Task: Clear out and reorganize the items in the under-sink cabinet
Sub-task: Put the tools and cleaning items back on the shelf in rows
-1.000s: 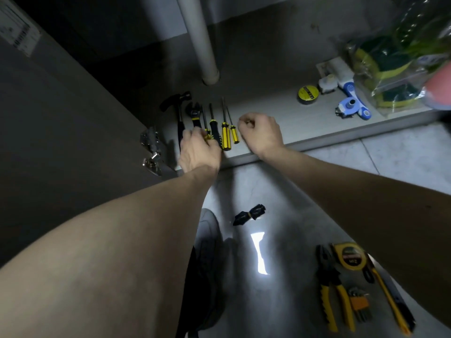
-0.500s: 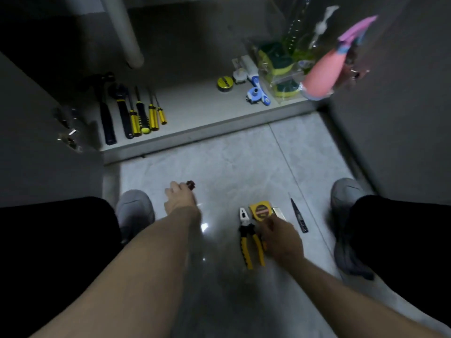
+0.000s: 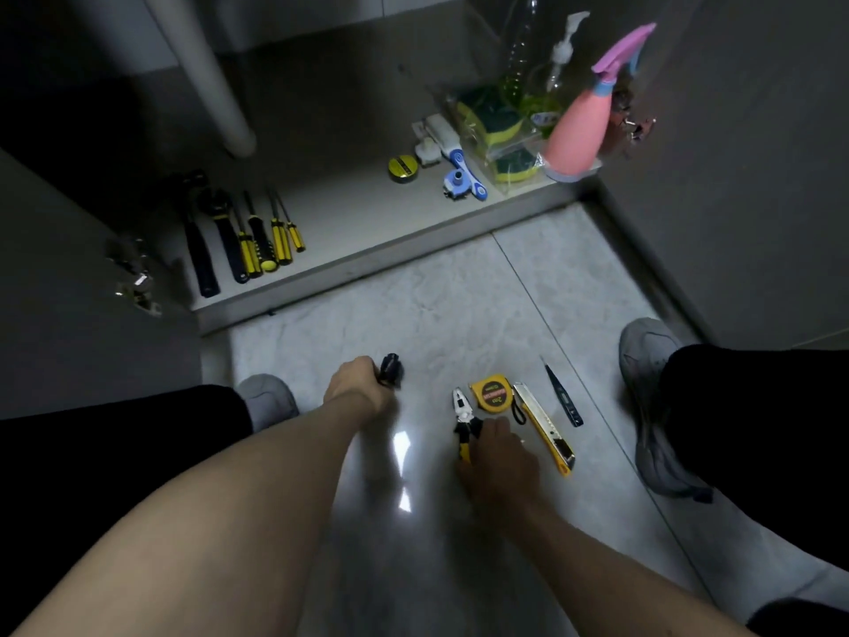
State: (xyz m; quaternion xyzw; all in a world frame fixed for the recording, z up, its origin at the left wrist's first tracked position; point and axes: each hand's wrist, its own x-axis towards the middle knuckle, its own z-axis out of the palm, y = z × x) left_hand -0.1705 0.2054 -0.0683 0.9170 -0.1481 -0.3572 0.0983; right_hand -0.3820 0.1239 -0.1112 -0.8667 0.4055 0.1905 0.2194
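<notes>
Left hand (image 3: 356, 388) now grips a small black object (image 3: 390, 369), apparently lifted; right hand (image 3: 498, 457) grasps pliers (image 3: 463, 418).

At lower centre of the frame my left hand (image 3: 356, 388) gripped a small black object (image 3: 390, 369) on the floor (image 3: 413, 314), while my right hand (image 3: 498, 457) held the pliers (image 3: 463, 418) beside the tape measure (image 3: 492, 394) and utility knife (image 3: 544, 427). Screwdrivers (image 3: 268, 236) lay in the cabinet (image 3: 349, 213), upper left.

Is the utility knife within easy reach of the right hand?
Probably yes. The right hand grips the pliers, and the utility knife lies just beyond on bare floor, nothing between; the hand must release first.
</notes>
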